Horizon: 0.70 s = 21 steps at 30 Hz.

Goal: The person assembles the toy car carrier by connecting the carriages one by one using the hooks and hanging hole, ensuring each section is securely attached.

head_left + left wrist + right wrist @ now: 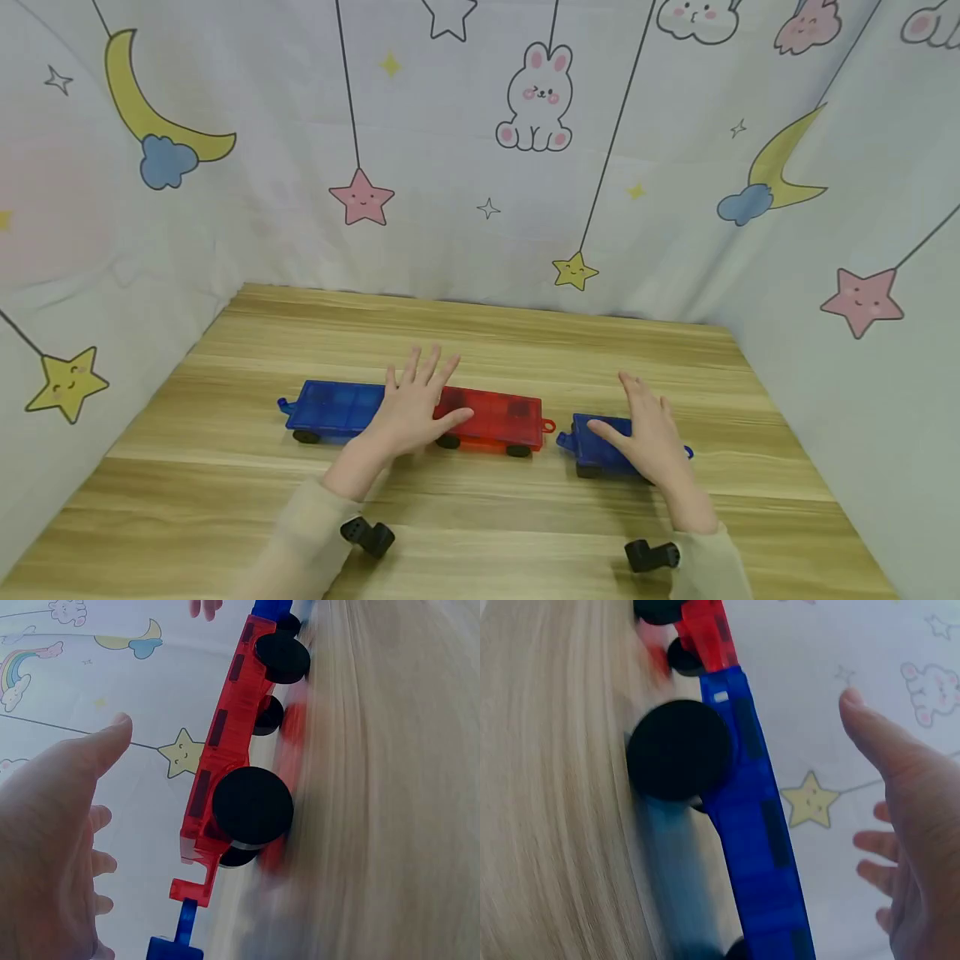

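On the desk point(225, 467), the left hand point(416, 408) hovered flat and empty over the coupled blue car point(333, 408) and red car point(498, 419); at three o'clock, the right hand point(648, 433) spread empty over the short car point(596, 446). They looked light, stiff, free-rolling: best gripped by the side edges.

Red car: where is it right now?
Head view: the red car sits mid-table between the long blue car and the short blue car, its left end under the left hand.

A wooden table point(480, 517) stands enclosed by pale cloth walls point(420, 125) printed with stars, moons, rabbits.
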Tool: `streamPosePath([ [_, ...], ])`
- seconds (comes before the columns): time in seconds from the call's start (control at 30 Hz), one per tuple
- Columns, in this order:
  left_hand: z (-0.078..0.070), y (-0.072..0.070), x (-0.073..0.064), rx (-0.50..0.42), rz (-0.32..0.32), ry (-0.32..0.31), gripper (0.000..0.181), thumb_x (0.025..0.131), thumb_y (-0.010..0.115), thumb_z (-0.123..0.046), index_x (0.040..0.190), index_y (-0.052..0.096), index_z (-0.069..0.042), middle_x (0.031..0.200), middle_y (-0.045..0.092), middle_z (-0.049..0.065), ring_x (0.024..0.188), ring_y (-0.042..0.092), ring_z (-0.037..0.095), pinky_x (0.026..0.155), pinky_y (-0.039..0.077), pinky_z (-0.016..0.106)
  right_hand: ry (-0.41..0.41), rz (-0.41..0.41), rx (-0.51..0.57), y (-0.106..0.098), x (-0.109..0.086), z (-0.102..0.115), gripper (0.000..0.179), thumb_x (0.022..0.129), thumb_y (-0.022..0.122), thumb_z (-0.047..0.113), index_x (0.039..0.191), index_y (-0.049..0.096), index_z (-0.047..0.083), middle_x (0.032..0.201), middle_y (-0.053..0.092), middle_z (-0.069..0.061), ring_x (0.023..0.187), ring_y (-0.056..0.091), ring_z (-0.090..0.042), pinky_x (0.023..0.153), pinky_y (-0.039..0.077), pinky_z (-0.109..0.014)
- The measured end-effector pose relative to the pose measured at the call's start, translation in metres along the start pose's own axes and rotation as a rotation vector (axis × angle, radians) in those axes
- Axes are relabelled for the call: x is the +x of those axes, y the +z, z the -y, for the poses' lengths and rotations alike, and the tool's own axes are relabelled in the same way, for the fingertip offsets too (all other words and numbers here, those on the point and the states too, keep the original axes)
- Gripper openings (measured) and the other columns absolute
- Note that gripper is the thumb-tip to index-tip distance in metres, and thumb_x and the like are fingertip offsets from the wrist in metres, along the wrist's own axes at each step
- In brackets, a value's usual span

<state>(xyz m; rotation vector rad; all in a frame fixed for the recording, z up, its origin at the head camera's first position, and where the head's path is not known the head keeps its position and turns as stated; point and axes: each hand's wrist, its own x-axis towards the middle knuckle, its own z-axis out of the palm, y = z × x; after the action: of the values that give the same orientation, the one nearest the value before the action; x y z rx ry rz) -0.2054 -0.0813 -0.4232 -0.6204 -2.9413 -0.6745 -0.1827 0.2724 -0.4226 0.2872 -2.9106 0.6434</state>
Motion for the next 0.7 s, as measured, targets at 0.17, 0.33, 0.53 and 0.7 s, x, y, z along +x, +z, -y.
streamPosePath([
  [0.17,0.001,0.006,0.004,-0.033,-0.006,0.043,0.09,0.089,0.058,-0.06,0.158,0.02,-0.015,0.164,0.013,0.014,0.152,0.003,0.037,0.116,0.008,0.067,-0.047,0.016,0.064,-0.002,0.001,-0.012,0.098,0.083,0.075,0.044,0.154,0.023,0.0,0.155,0.029,-0.028,0.143,0.024,-0.047,0.115,0.011,-0.065],
  [0.33,0.001,0.011,0.01,-0.076,-0.002,0.094,0.099,0.086,0.062,-0.06,0.157,0.018,-0.007,0.164,0.018,0.012,0.152,0.01,0.032,0.12,0.011,0.057,-0.074,0.043,0.102,-0.003,0.0,-0.023,0.104,0.076,0.082,0.039,0.152,0.025,-0.002,0.154,0.03,-0.03,0.141,0.027,-0.049,0.114,0.013,-0.066],
  [0.53,-0.002,0.016,0.016,-0.169,0.032,0.072,0.108,0.079,0.073,-0.057,0.157,0.017,-0.008,0.163,0.019,0.012,0.152,0.015,0.031,0.12,0.017,0.054,-0.12,0.078,0.118,-0.004,-0.003,-0.028,0.106,0.068,0.089,0.036,0.148,0.033,-0.006,0.15,0.035,-0.031,0.137,0.033,-0.05,0.113,0.018,-0.066],
  [0.7,-0.007,0.02,0.02,-0.237,0.042,0.061,0.113,0.072,0.082,-0.051,0.156,0.021,-0.006,0.162,0.023,0.014,0.15,0.019,0.032,0.117,0.025,0.055,-0.12,0.139,0.124,-0.004,-0.002,-0.031,0.109,0.063,0.091,0.037,0.147,0.036,-0.004,0.15,0.033,-0.034,0.136,0.03,-0.055,0.109,0.02,-0.07],
])
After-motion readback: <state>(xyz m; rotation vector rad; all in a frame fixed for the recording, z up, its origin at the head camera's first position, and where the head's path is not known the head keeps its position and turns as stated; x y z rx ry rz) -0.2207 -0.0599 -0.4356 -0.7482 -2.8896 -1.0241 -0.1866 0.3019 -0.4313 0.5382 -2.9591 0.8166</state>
